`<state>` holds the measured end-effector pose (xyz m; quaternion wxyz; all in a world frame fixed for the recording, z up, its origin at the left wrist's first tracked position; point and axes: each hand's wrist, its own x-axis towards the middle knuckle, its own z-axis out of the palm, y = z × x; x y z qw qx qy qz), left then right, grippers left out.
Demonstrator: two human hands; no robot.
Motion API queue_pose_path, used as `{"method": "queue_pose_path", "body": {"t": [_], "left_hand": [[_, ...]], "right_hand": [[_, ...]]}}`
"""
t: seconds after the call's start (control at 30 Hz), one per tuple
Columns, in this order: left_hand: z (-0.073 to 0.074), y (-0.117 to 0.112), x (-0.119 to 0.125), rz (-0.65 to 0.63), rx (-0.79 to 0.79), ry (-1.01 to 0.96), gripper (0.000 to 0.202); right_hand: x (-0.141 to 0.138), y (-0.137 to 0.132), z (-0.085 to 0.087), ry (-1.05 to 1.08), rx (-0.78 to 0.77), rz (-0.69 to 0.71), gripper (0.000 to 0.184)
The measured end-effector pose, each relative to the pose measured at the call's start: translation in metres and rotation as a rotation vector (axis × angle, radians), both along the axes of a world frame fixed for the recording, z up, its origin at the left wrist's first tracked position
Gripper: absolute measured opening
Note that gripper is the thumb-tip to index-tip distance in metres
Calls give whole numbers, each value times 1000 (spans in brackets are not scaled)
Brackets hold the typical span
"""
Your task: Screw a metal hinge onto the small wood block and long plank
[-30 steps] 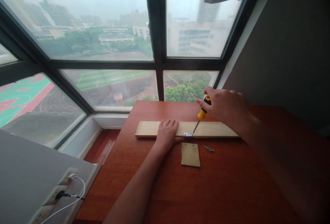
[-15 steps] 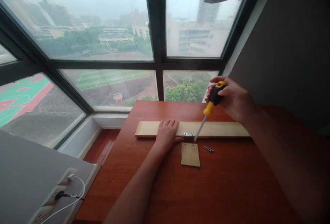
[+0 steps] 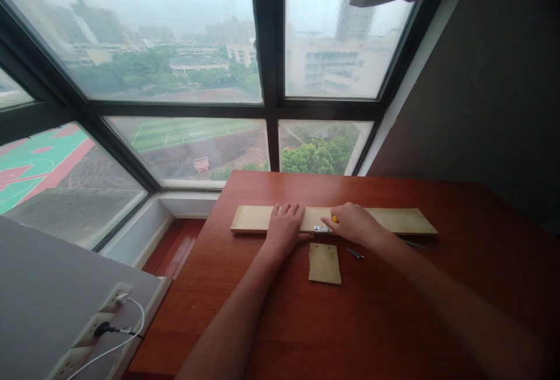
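A long pale wooden plank (image 3: 394, 220) lies across the red-brown table (image 3: 350, 321). My left hand (image 3: 284, 225) rests flat on the plank, fingers stretched out. A small metal hinge (image 3: 322, 229) sits at the plank's near edge. My right hand (image 3: 353, 225) lies low just right of the hinge, fingers curled over a screwdriver (image 3: 335, 218). Only a yellow bit of its handle shows by my thumb. A thin grey shaft (image 3: 415, 244) pokes out on the table beyond my wrist. A small square wooden piece (image 3: 324, 263) and loose screws (image 3: 355, 253) lie in front of the plank.
The table stands against a large dark-framed window (image 3: 266, 105). A grey wall (image 3: 490, 88) rises on the right. At lower left a white power strip (image 3: 100, 327) with a plugged cable sits on a grey surface.
My right hand came down from above the table, where it held the screwdriver upright, to lie low on the plank beside the hinge with the tool laid flat. My left hand stayed put.
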<state>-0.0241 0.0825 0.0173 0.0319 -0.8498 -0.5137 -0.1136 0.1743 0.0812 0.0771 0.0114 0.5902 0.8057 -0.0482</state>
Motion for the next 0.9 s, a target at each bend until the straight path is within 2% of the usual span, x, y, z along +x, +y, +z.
{"method": "queue_pose_path", "body": {"t": [0.07,0.23,0.47,0.7,0.9], "left_hand": [[0,0,0,-3,-1,0,65],[-1,0,-1,-12,5,-2,67],[1,0,-1,-13,-9,-21,65],[0,0,-1,-10,-12,-34,72],[1,1,-2,-13,-56,-44,74]], "right_hand": [[-3,-1,-4,-43,-17,9,45],[-9,-2,-5,-103,-41,45,33],[-9,2,-7,-117,-83,56,32],[12,-5,-6,-69,-109,34,37],[33,-15,-9,-50,-107,-19,22]]}}
